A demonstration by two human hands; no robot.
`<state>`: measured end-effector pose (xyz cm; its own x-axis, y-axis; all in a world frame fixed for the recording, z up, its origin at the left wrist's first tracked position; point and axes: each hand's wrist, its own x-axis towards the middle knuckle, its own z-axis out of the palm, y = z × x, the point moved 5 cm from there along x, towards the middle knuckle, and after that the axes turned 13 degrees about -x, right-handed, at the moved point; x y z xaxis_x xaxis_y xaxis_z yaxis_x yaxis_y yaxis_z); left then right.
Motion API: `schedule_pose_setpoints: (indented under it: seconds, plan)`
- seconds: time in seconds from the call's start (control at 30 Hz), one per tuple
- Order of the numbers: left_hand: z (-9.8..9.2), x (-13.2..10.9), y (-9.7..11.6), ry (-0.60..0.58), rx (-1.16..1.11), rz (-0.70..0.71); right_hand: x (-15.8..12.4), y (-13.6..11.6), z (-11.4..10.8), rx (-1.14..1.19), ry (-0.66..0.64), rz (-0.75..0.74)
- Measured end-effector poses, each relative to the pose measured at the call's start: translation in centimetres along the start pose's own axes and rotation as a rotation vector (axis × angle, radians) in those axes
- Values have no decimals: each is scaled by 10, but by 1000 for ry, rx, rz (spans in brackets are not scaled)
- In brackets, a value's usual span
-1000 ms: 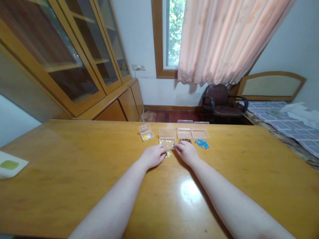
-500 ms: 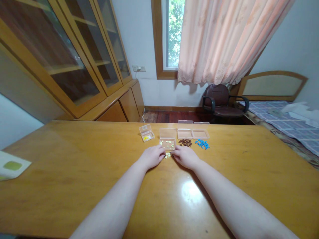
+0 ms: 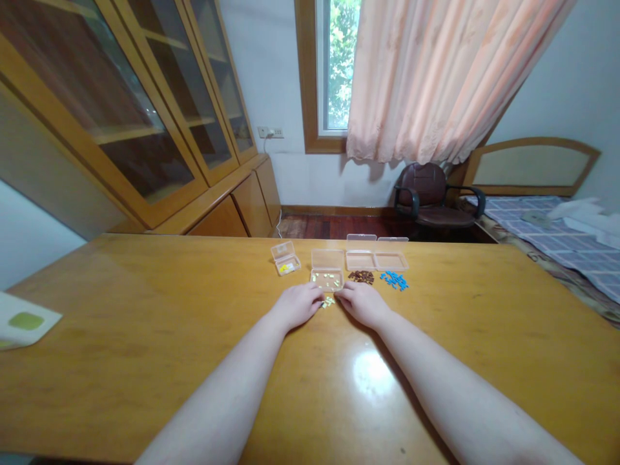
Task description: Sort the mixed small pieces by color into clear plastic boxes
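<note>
A small pile of pale yellow-green pieces (image 3: pixel 328 301) lies on the table between my two hands. Just behind it stands an open clear plastic box (image 3: pixel 321 281), its lid tipped back and several of the same pieces scattered inside. My left hand (image 3: pixel 298 305) rests at the pile's left side, fingers curled together. On the other side, my right hand (image 3: pixel 362 303) has its fingertips pinched at the box's near right corner. Whatever either hand's fingers hold is too small or hidden to make out.
A pile of brown pieces (image 3: pixel 361 278) and a pile of blue pieces (image 3: pixel 394 280) lie to the right. Behind them stand two open clear boxes (image 3: pixel 391 261). A smaller open box (image 3: pixel 289 259) with something yellow sits left. A white item (image 3: pixel 29 321) is at the table's left edge.
My right fingertips have shifted slightly forward, from beside the pile to the box's near right corner. My left hand has barely moved.
</note>
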<state>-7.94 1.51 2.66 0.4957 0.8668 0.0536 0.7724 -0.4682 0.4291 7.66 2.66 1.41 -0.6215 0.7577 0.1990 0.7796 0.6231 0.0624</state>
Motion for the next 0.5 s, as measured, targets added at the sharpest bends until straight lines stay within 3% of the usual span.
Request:
schedule_pose_setpoints:
  seconds: [0.5]
  plan:
    - [2, 3, -1, 1, 8, 5, 1, -3, 0, -80, 36, -59]
